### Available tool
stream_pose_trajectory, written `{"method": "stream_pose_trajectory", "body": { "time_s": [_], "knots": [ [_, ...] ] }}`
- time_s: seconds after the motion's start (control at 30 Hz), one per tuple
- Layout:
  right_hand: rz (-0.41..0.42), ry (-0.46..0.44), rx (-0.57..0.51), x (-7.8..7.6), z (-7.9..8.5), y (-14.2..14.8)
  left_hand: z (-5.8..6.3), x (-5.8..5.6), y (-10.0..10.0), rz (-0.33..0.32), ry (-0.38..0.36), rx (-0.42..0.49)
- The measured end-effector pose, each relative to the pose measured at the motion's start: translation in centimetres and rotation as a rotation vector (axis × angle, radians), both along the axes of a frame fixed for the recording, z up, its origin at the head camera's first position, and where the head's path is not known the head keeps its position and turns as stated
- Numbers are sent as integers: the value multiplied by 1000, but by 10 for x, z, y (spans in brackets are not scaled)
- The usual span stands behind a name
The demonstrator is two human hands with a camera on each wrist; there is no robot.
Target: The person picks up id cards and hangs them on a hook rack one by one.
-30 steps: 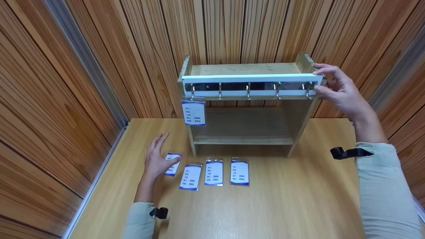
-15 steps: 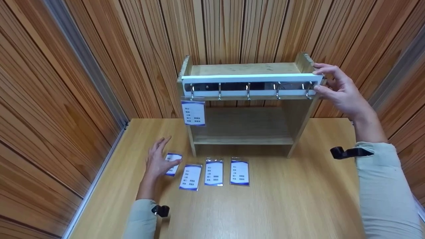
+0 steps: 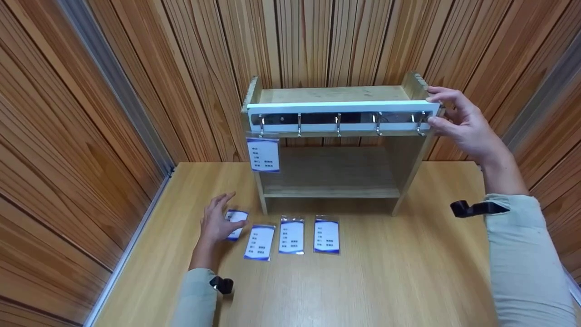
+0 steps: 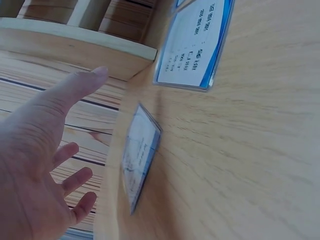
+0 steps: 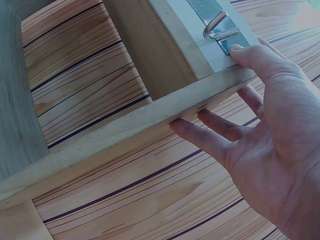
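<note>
My left hand [image 3: 216, 222] hovers over the leftmost card in a clear plastic sleeve [image 3: 238, 215], thumb and fingers spread apart. In the left wrist view that blue-and-white card [image 4: 140, 155] lies on the table, apart from the fingers. My right hand [image 3: 470, 127] holds the right end of a white rail [image 3: 317, 107] with metal hooks, fixed across the front of a wooden shelf [image 3: 331, 170]. From the right wrist, the thumb presses near a hook [image 5: 220, 30], while other fingers touch the shelf's side panel [image 5: 125, 125]. A similar card [image 3: 263, 155] hangs at the rail's leftmost hook.
Three more sleeved cards lie in a row before the shelf: a left one [image 3: 259, 243], a middle one [image 3: 291, 236] and a right one [image 3: 326, 235]. Wood-plank walls [image 3: 113, 91] stand behind and beside the table [image 3: 354, 281].
My left hand has shifted slightly right and down over the leftmost card, its fingers still spread. The right hand keeps its place at the rail's end.
</note>
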State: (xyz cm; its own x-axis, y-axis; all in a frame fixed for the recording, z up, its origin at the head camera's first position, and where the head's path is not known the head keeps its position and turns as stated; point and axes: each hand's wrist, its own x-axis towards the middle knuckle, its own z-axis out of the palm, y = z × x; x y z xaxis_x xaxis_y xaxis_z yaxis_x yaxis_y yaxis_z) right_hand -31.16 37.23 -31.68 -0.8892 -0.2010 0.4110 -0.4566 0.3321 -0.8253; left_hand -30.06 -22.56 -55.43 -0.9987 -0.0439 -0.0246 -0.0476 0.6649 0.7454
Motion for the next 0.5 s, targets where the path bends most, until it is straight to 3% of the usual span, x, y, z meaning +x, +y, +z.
{"method": "stream_pose_trajectory", "body": {
  "time_s": [0.5],
  "knots": [
    [-30, 1, 30, 2, 3, -3, -10, -2, -2, 1, -16, -21]
  ]
}}
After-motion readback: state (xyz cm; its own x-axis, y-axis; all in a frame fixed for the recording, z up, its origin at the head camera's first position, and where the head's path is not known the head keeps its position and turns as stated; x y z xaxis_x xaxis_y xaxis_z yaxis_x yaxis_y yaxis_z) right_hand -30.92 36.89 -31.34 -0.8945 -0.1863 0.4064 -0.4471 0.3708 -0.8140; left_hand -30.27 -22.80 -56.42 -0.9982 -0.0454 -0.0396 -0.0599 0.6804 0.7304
